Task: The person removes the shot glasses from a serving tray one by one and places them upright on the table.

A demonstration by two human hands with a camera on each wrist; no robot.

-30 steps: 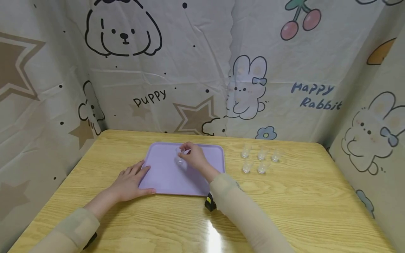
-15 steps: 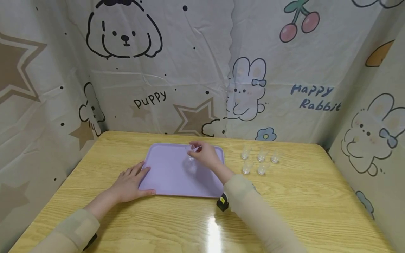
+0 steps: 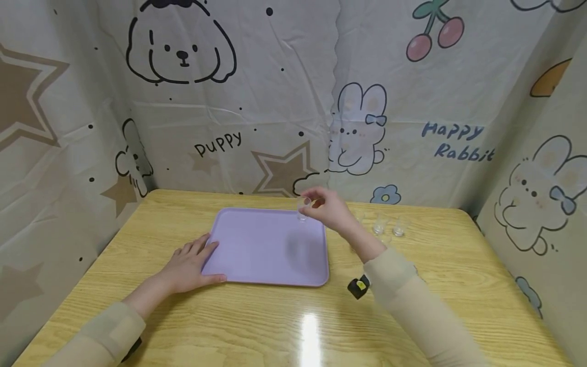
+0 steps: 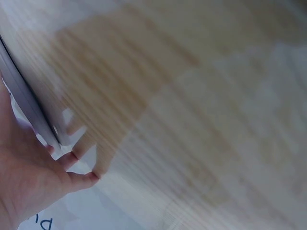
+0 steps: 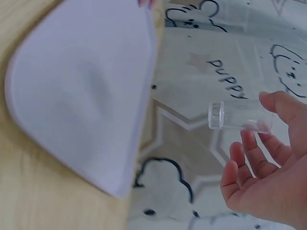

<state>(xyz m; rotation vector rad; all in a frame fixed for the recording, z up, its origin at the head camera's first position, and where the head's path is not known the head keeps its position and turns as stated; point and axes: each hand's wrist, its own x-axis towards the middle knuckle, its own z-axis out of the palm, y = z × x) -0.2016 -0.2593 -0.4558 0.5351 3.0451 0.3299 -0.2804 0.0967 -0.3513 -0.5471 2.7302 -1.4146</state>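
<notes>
A small clear shot glass (image 5: 240, 116) is pinched near its rim between the thumb and fingers of my right hand (image 3: 331, 210). In the head view the glass hangs above the back right corner of a lilac tray (image 3: 261, 250). Nothing stands on the tray's surface. My left hand (image 3: 190, 262) rests at the tray's left edge, fingers spread, with the thumb by the front left corner. The left wrist view shows the left hand (image 4: 33, 177) with its fingertips down on the wooden table, next to the tray's side.
To the right of the tray stand several clear shot glasses (image 3: 399, 228), partly hidden behind my right forearm. The wooden table (image 3: 257, 321) ends at the back against a printed curtain (image 3: 275, 102), which also hangs at both sides.
My right hand has moved right and up with the shot glass, from over the tray's middle to its back right corner. The left hand and tray have stayed in place.
</notes>
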